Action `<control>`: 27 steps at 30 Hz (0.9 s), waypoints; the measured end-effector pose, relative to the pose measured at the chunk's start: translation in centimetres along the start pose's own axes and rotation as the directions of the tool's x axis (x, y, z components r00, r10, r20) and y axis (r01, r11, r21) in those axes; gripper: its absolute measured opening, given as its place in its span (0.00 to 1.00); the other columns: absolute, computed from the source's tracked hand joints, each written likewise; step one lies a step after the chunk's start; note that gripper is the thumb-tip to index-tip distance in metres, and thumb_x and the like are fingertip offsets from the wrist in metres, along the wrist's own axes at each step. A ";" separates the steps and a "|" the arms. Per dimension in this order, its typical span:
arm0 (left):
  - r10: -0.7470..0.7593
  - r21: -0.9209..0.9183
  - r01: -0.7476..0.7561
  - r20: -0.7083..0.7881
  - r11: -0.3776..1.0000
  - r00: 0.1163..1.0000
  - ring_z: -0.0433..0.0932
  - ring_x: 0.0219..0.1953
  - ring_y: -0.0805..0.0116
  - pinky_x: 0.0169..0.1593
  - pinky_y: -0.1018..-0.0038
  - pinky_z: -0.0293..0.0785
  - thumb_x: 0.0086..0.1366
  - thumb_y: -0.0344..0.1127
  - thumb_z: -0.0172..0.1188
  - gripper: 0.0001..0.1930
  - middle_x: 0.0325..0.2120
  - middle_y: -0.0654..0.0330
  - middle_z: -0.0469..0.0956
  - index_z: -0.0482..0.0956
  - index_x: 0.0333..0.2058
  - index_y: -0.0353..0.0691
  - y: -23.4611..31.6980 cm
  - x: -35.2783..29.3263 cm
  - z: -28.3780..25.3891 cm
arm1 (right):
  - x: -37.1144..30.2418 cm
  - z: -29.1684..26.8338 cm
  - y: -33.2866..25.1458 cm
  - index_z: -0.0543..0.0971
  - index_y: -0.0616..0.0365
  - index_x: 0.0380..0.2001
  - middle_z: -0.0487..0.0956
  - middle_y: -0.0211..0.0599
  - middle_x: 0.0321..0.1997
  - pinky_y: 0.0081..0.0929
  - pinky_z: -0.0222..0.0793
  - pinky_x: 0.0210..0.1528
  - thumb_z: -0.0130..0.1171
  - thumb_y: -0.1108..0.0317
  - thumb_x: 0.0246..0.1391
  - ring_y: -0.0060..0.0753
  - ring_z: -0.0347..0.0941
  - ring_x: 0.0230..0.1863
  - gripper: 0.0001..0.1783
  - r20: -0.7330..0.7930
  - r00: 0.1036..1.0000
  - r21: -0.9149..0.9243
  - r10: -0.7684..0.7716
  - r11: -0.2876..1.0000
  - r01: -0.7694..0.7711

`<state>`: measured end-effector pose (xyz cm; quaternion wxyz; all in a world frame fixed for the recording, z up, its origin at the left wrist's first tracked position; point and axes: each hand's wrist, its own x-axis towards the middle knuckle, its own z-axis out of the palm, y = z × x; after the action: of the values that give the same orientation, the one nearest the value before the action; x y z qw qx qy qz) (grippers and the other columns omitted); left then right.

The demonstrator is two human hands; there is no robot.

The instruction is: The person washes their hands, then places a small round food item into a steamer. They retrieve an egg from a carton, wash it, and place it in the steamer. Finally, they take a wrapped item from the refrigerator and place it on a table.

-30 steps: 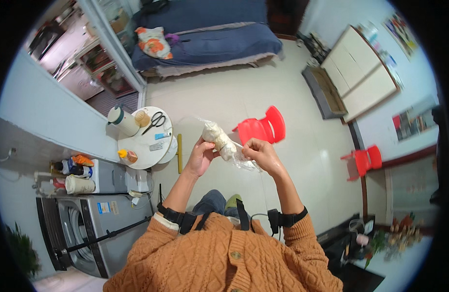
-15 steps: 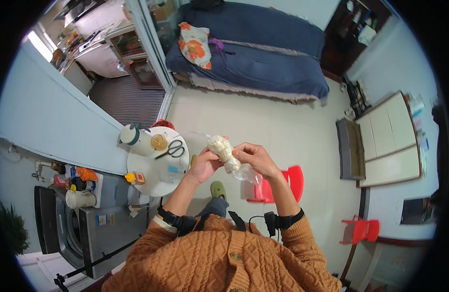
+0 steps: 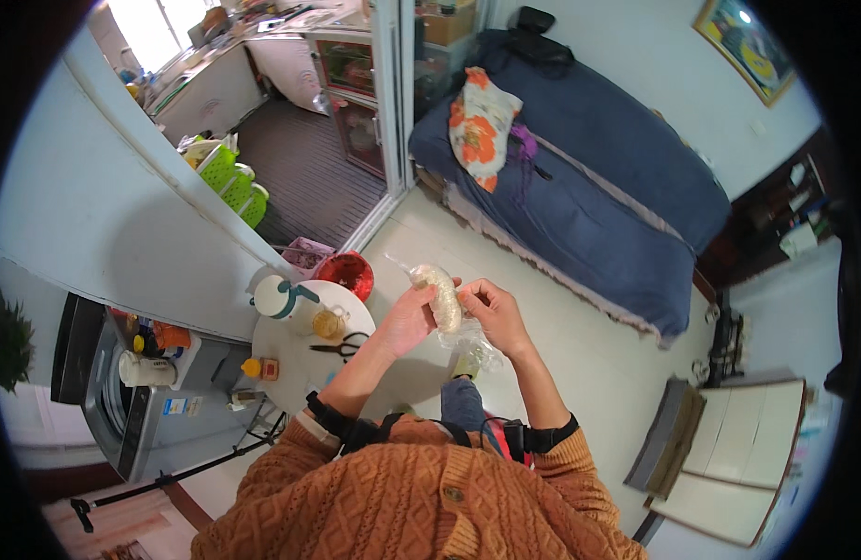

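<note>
A clear plastic bag (image 3: 440,301) with pale, lumpy contents is held up in front of my chest; I cannot make out what the contents are. My left hand (image 3: 410,322) is closed around its left side, thumb lying along the bulge. At the other side, my right hand (image 3: 498,317) pinches the bag near its middle with thumb and forefinger. Loose, crinkled film (image 3: 472,343) hangs below the right fingers, and a thin strip of plastic sticks out at the far end.
To my left stands a round white table (image 3: 290,392) with a jug (image 3: 276,297), a glass jar (image 3: 329,324), black scissors (image 3: 339,347) and a yellow-capped bottle (image 3: 260,369). Behind it sits a red basin (image 3: 345,274). A blue-covered sofa (image 3: 580,224) lies ahead.
My view has turned left, bringing the red basin and green baskets into sight. The lumpy contents now form one smoother, longer bulge. Both hands still hold the bag.
</note>
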<state>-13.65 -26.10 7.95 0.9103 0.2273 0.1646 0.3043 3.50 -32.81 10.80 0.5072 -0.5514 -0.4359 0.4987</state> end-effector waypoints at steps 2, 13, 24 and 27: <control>0.051 0.097 -0.044 -0.069 0.994 0.996 0.71 0.53 0.67 0.55 0.67 0.68 0.64 0.41 0.58 0.24 0.51 0.59 0.71 0.66 0.56 0.39 1.2 3.8 -0.7 | 4.3 -1.9 0.0 0.75 0.62 0.35 0.75 0.26 0.32 0.18 0.68 0.38 0.54 0.66 0.62 0.15 0.69 0.33 0.09 0.082 0.995 -0.084 -0.054 0.995 0.060; 0.438 0.380 -0.274 -0.462 0.883 0.771 0.76 0.43 0.73 0.47 0.71 0.73 0.60 0.34 0.64 0.20 0.41 0.63 0.75 0.70 0.48 0.38 7.8 18.2 -0.7 | 25.2 -6.6 -0.7 0.73 0.62 0.34 0.74 0.29 0.28 0.20 0.68 0.30 0.52 0.67 0.62 0.17 0.69 0.26 0.08 0.119 0.984 -0.171 -0.136 0.973 0.155; 0.483 0.341 -0.344 -0.558 0.875 0.675 0.76 0.43 0.73 0.43 0.71 0.76 0.60 0.39 0.65 0.20 0.41 0.64 0.75 0.70 0.48 0.42 19.8 22.7 -10.4 | 44.2 0.9 -3.2 0.78 0.59 0.46 0.81 0.37 0.40 0.26 0.75 0.39 0.59 0.66 0.57 0.27 0.78 0.37 0.15 0.531 0.826 -0.153 -0.188 0.938 0.312; 0.531 0.329 -0.416 -0.522 0.848 0.668 0.76 0.43 0.73 0.43 0.71 0.77 0.61 0.41 0.65 0.20 0.41 0.64 0.75 0.70 0.48 0.42 23.8 24.9 -12.4 | 49.1 4.4 -5.0 0.82 0.59 0.36 0.81 0.39 0.36 0.27 0.75 0.37 0.61 0.68 0.53 0.31 0.79 0.34 0.08 0.584 0.788 -0.155 -0.193 0.927 0.342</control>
<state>-11.57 10.36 5.73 0.6754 0.2372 0.4035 0.5698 5.32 16.74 10.53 0.3486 -0.3733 -0.6989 0.5007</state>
